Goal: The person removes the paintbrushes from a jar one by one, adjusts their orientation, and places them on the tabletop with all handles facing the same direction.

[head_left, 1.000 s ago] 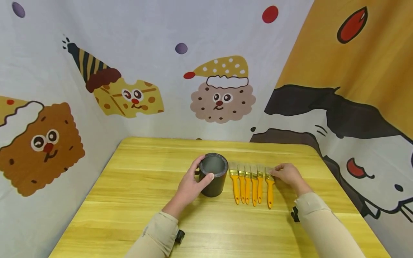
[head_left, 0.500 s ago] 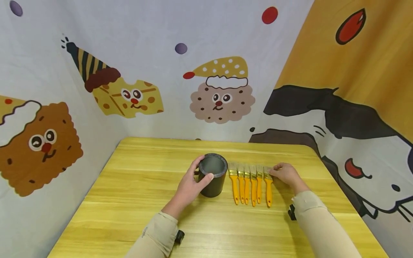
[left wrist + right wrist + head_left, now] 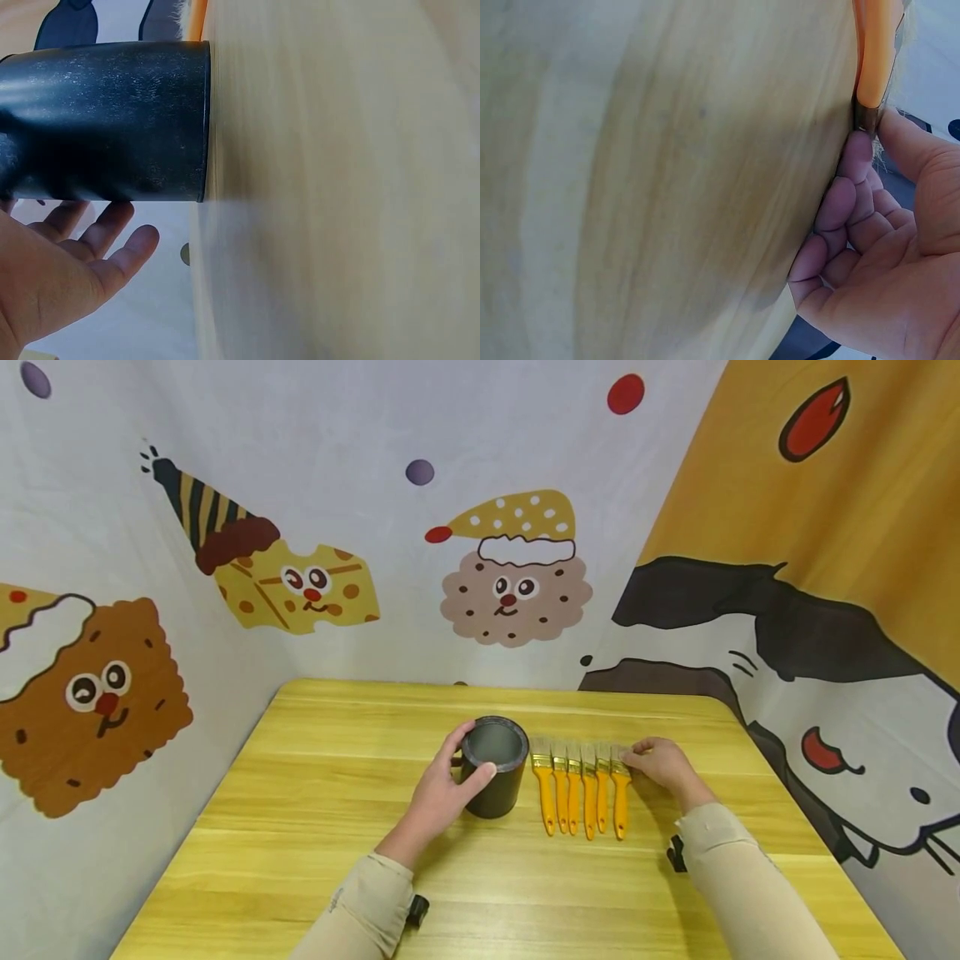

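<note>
My left hand [image 3: 444,789] holds a black mug [image 3: 504,793] that stands upright on the table, thumb at its rim and fingers on the far side. In the left wrist view the mug [image 3: 112,120] has a scuffed dark wall, and the lower fingers [image 3: 124,259] are slightly bent beside it. Several flat paintbrushes [image 3: 573,793] with orange handles lie in a row right of the mug, bristles pointing away. At the row's right end, my right hand [image 3: 663,768] pinches the last paintbrush [image 3: 620,806] near its metal band. The right wrist view shows thumb and index finger at this paintbrush [image 3: 876,60].
The wooden table [image 3: 300,827] has rounded far corners. A printed cloth [image 3: 337,435] with cartoon figures hangs behind it and along the sides. Dark straps [image 3: 417,910] show at both sleeves.
My right hand has slid the last paintbrush left, closing the gap to the other brushes. The left hand and the mug have stayed in place.
</note>
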### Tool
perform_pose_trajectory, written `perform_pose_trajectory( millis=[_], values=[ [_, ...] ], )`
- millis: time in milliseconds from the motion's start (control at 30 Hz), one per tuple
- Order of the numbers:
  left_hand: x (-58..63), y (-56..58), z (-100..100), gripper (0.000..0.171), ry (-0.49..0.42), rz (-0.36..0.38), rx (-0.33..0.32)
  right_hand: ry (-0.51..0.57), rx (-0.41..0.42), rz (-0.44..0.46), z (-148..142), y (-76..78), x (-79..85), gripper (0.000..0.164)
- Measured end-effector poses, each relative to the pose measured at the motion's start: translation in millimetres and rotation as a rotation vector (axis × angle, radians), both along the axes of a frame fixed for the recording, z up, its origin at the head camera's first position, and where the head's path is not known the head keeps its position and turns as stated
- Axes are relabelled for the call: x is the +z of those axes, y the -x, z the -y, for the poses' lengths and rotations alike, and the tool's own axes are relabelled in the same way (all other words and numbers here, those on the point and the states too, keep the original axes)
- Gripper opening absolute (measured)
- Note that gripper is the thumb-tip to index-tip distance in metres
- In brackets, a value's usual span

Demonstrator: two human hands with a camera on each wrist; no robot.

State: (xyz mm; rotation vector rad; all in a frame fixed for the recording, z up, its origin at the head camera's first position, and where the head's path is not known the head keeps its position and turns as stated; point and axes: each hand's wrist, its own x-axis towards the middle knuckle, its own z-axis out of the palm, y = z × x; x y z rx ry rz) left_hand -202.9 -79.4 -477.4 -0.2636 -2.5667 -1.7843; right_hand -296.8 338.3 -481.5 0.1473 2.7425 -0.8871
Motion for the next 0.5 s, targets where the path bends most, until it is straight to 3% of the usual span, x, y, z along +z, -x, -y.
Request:
perform_pose_trajectory(
  millis=[500],
  values=[
    [-1.0,0.2,-0.7,0.074,-0.007,-0.012,0.003,0.019,-0.008,-0.026,0.0,-2.7,-9.7,0.071]
  ],
)
